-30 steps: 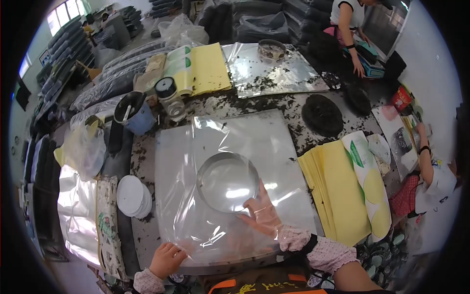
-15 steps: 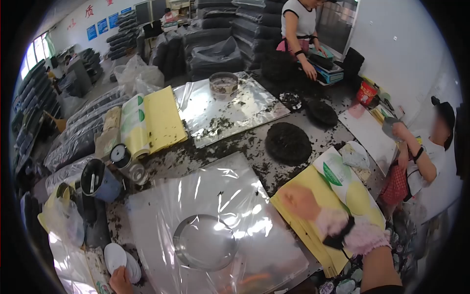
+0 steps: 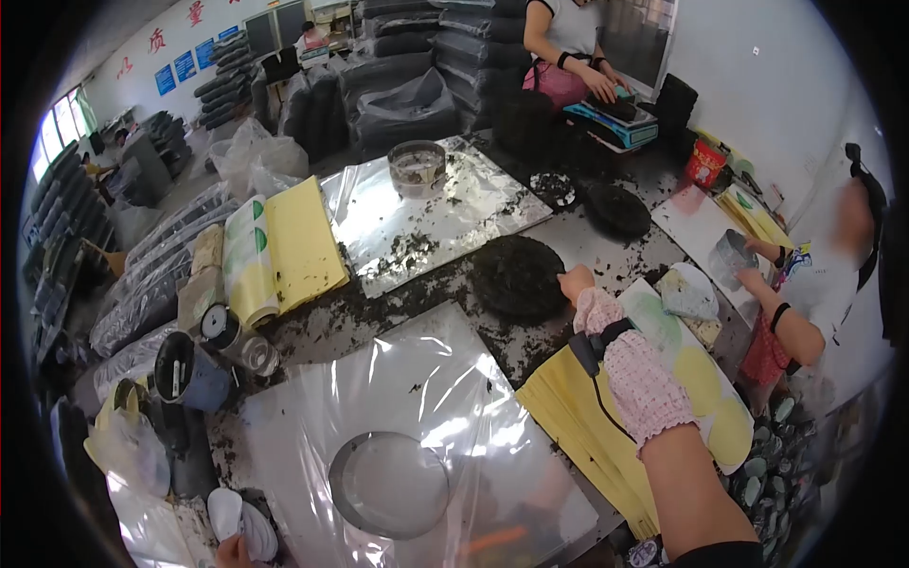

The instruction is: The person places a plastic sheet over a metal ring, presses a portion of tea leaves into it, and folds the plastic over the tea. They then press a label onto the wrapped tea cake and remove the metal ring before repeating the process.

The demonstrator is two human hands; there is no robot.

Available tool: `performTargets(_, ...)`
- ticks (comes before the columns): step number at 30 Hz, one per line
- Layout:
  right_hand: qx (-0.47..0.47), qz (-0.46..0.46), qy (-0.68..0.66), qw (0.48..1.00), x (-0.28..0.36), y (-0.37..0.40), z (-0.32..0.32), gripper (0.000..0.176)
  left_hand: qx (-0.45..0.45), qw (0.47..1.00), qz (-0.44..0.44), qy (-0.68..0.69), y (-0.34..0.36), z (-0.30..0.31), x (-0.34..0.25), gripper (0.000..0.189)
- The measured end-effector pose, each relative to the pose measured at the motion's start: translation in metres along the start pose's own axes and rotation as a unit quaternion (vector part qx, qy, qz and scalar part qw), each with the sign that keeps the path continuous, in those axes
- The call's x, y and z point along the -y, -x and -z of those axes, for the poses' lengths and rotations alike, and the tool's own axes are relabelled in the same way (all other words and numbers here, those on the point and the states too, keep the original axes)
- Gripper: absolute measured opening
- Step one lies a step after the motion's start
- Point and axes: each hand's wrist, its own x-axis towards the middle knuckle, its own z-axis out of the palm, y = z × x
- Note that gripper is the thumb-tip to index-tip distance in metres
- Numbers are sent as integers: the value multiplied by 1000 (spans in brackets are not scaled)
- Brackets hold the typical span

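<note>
My right hand (image 3: 577,282), below a pink ruffled sleeve, has its fingers closed at the right edge of a round dark cake of what looks like dried seaweed (image 3: 517,278). At the lower left my left hand (image 3: 233,552) pinches the edge of a white disc (image 3: 225,512). More white discs (image 3: 258,532) lie beside it. Between my hands a metal ring (image 3: 341,492) rests on a board wrapped in clear plastic (image 3: 303,417). A stack of yellow printed bags (image 3: 587,417) lies under my right forearm.
A second dark cake (image 3: 617,213) lies farther back. Another ring (image 3: 417,170) stands on the far board (image 3: 379,218). A blue-grey cup (image 3: 204,383) and a jar (image 3: 251,350) stand left. One co-worker (image 3: 563,47) works at a scale (image 3: 615,128); another (image 3: 805,284) holds a metal ring (image 3: 731,256).
My right hand has gone from above the yellow bags forward to the dark cake, which has shifted a little left. My left hand stays at the white discs, one now tilted up.
</note>
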Motion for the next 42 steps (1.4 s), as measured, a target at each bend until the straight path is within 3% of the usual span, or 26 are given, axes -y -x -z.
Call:
performTargets(1, 3, -6, 2, 1000, 6, 1, 1, 37, 5, 1000, -2, -9, 4, -4, 12, 25)
performTargets(2, 14, -11, 6, 1000, 10, 4, -2, 35, -93, 995, -4, 19, 3, -33, 67, 15)
performTargets(3, 65, 2, -42, 997, 1, -6, -11, 31, -83, 995, -44, 39, 6, -27, 53, 15)
performTargets(4, 109, 16, -93, 990, -7, -17, -19, 27, -74, 996, -26, 30, 9, -20, 28, 12)
performTargets(5, 133, -31, -237, 962, -4, -7, -15, 23, -51, 996, 40, 56, 12, -12, 6, 10)
performTargets(7, 150, -87, -447, 878, 7, 10, 5, 18, -175, 965, -162, 105, 27, -15, -82, 11)
performTargets(9, 156, -102, -564, 804, 2, 29, 17, 16, -72, 942, -320, 76, 54, -19, -160, 13)
performTargets(10, 164, -91, -581, 792, 1, 36, 25, 15, -24, 883, -442, 158, 55, -37, -185, 16)
performTargets(11, 172, -81, -600, 777, 3, 42, 32, 14, 11, 874, -473, 110, 57, -54, -218, 17)
performTargets(12, 183, -73, -619, 760, 4, 53, 38, 13, 49, 862, -502, 58, 60, -65, -235, 18)
performTargets(16, 222, -23, -641, 734, 30, 132, 79, 19, 51, 896, -442, -3, 50, -102, -225, 21)
performTargets(19, 297, -19, -602, 741, 49, 216, 94, 24, 45, 901, -428, 50, 47, -87, -226, 25)
performTargets(22, 375, -29, -556, 741, 64, 292, 81, 31, -17, 896, -425, 128, 57, -59, -226, 32)
performTargets(25, 434, -47, -528, 728, 82, 357, 70, 37, -44, 906, -397, 142, 55, -36, -225, 50)
performTargets(27, 459, -10, -495, 738, 84, 377, 50, 38, 3, 925, -362, 115, 46, -55, -218, 64)
performTargets(28, 450, 14, -480, 753, 87, 386, 48, 42, 19, 932, -346, 102, 35, -68, -216, 71)
performTargets(29, 434, 108, -412, 794, 83, 386, 45, 45, 88, 943, -314, 71, 33, -77, -206, 92)
performTargets(30, 408, 200, -338, 825, 84, 380, 43, 47, 82, 939, -330, 57, 29, -82, -200, 98)
performTargets(31, 368, 277, -242, 854, 106, 382, 81, 67, 82, 935, -343, 43, 28, -82, -199, 103)
performTargets(33, 249, 481, -125, 831, 140, 384, 117, 90, 54, 927, -372, 10, 26, -84, -203, 120)
performTargets(34, 194, 567, -64, 798, 149, 391, 119, 102, 89, 926, -366, -12, 21, -73, -216, 122)
performTargets(36, 246, 590, 4, 769, 170, 408, 104, 129, 146, 921, -357, -59, 6, -47, -250, 127)
performTargets(40, 246, 552, 162, 780, 173, 433, 47, 131, 186, 896, -355, -193, -5, -102, -241, 127)
performTargets(41, 197, 554, 161, 793, 166, 437, 33, 112, 181, 888, -361, -218, -4, -106, -242, 126)
performTargets(42, 184, 551, 162, 798, 162, 437, 22, 104, 176, 880, -368, -243, -3, -110, -243, 125)
